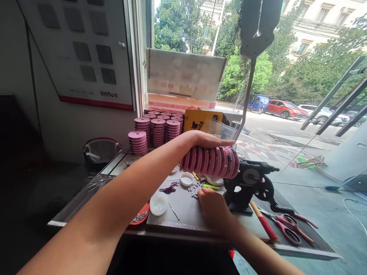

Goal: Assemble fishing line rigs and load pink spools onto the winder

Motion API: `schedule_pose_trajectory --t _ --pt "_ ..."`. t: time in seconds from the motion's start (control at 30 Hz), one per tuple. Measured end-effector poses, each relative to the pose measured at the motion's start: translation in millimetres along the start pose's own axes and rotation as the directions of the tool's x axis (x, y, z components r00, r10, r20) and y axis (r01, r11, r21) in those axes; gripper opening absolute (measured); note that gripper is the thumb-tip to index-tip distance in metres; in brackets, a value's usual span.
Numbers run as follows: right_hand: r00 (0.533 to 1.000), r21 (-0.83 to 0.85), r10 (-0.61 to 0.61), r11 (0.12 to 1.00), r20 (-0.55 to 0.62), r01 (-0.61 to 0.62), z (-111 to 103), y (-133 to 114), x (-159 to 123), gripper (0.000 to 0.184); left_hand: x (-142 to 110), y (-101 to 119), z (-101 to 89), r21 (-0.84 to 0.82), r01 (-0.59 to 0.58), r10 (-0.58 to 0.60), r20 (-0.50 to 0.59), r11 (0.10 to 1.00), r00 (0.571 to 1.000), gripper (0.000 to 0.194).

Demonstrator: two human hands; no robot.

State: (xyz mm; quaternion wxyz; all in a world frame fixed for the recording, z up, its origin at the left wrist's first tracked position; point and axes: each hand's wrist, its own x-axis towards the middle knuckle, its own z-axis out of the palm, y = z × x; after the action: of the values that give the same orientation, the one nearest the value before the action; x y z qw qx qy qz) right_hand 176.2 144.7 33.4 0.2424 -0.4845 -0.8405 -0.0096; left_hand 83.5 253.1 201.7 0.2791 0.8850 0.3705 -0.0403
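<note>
My left hand (210, 141) lies over the top of a row of pink spools (209, 162), with its fingers stretched out. The row is mounted sideways on a black hand-cranked machine (249, 179) with gear wheels. My right hand (213, 204) is low over the work board, its fingers curled together. Whatever is between those fingers is hidden. A bright green stick-like piece (210, 186) shows just beyond them; I cannot tell if it is held. Small grey-white beads (195, 189) lie beside the right fingertips, near a round white dish (187, 178).
Pink spool stacks (157, 131) and a yellow box (197, 120) stand at the back. Dark purple strands (170, 188), a white disc (158, 203) and an orange dish (140, 215) lie left. Scissors (286, 227) and a red-yellow handle (264, 221) lie right. A grey post (248, 91) rises behind.
</note>
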Motion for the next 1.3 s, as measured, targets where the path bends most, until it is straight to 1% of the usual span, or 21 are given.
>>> schedule_pose_trajectory --t 0.07,0.1,0.2,0.23,0.27,0.3,0.37,0.43,0.53,0.67,0.9,1.07,1.17,1.23,1.3 --pt "1.000 0.026 0.004 1.000 -0.002 -0.004 -14.8 -9.7 -2.8 0.024 0.3 -1.3 -1.5 0.046 -0.023 0.023 0.002 0.999 1.000 0.087" --pt "1.000 0.041 -0.004 0.999 -0.001 0.004 -26.1 -14.2 -4.9 0.023 0.7 -2.0 -2.0 0.064 -0.030 0.030 0.000 0.998 1.000 0.087" --pt "1.000 0.189 -0.017 0.982 -0.020 0.021 -71.4 -21.6 -7.8 0.015 2.5 -3.9 -2.1 0.088 -0.031 0.034 -0.029 0.996 0.999 0.085" --pt "0.998 0.320 0.030 0.947 -0.052 -0.012 -87.1 -21.1 -5.9 0.012 3.0 -4.3 -1.7 0.090 -0.032 0.035 -0.037 0.995 0.999 0.084" --pt "0.992 0.415 0.082 0.909 -0.092 -0.037 -101.2 -18.9 -2.3 0.010 3.5 -4.5 -1.3 0.091 -0.034 0.038 -0.043 0.995 0.998 0.083" --pt "0.982 0.461 0.120 0.887 -0.146 -0.040 -112.6 -15.3 2.8 0.011 3.7 -4.6 -0.8 0.091 -0.037 0.041 -0.048 0.995 0.998 0.081" --pt "0.961 0.466 0.120 0.885 -0.248 0.010 -125.8 -6.0 15.5 0.013 3.3 -4.0 -0.1 0.089 -0.045 0.049 -0.047 0.995 0.998 0.077" --pt "0.953 0.439 0.080 0.897 -0.294 0.060 -127.6 2.9 27.0 0.012 2.3 -2.8 0.4 0.086 -0.052 0.055 -0.040 0.995 0.998 0.075" --pt "0.956 0.438 0.060 0.896 -0.286 0.075 -121.0 9.8 35.4 0.010 0.5 -0.9 0.8 0.080 -0.052 0.055 -0.036 0.995 0.998 0.074" --pt "0.958 0.423 0.045 0.902 -0.283 0.082 -115.6 9.3 34.8 0.010 -0.5 0.4 0.8 0.073 -0.048 0.051 -0.040 0.996 0.998 0.075" --pt "0.951 0.353 0.039 0.933 -0.305 0.075 -113.9 7.6 36.0 0.011 -1.3 0.8 1.0 0.074 -0.042 0.044 -0.034 0.996 0.998 0.076" --pt "0.967 0.434 0.085 0.901 -0.241 0.029 -119.0 8.8 36.2 0.012 -1.2 0.8 1.4 0.069 -0.031 0.034 -0.045 0.997 0.998 0.076" --pt "0.969 0.468 0.104 0.884 -0.223 0.013 -119.8 8.9 36.1 0.012 -1.7 1.1 1.7 0.065 -0.044 0.046 -0.034 0.997 0.998 0.075" --pt "0.966 0.443 0.094 0.896 -0.241 0.023 -118.2 8.3 36.3 0.012 -1.9 1.1 1.8 0.066 -0.051 0.053 -0.035 0.997 0.998 0.074" --pt "0.960 0.380 0.065 0.924 -0.274 0.046 -116.2 7.3 36.5 0.012 -1.7 0.8 1.8 0.071 -0.050 0.053 -0.036 0.996 0.998 0.075"
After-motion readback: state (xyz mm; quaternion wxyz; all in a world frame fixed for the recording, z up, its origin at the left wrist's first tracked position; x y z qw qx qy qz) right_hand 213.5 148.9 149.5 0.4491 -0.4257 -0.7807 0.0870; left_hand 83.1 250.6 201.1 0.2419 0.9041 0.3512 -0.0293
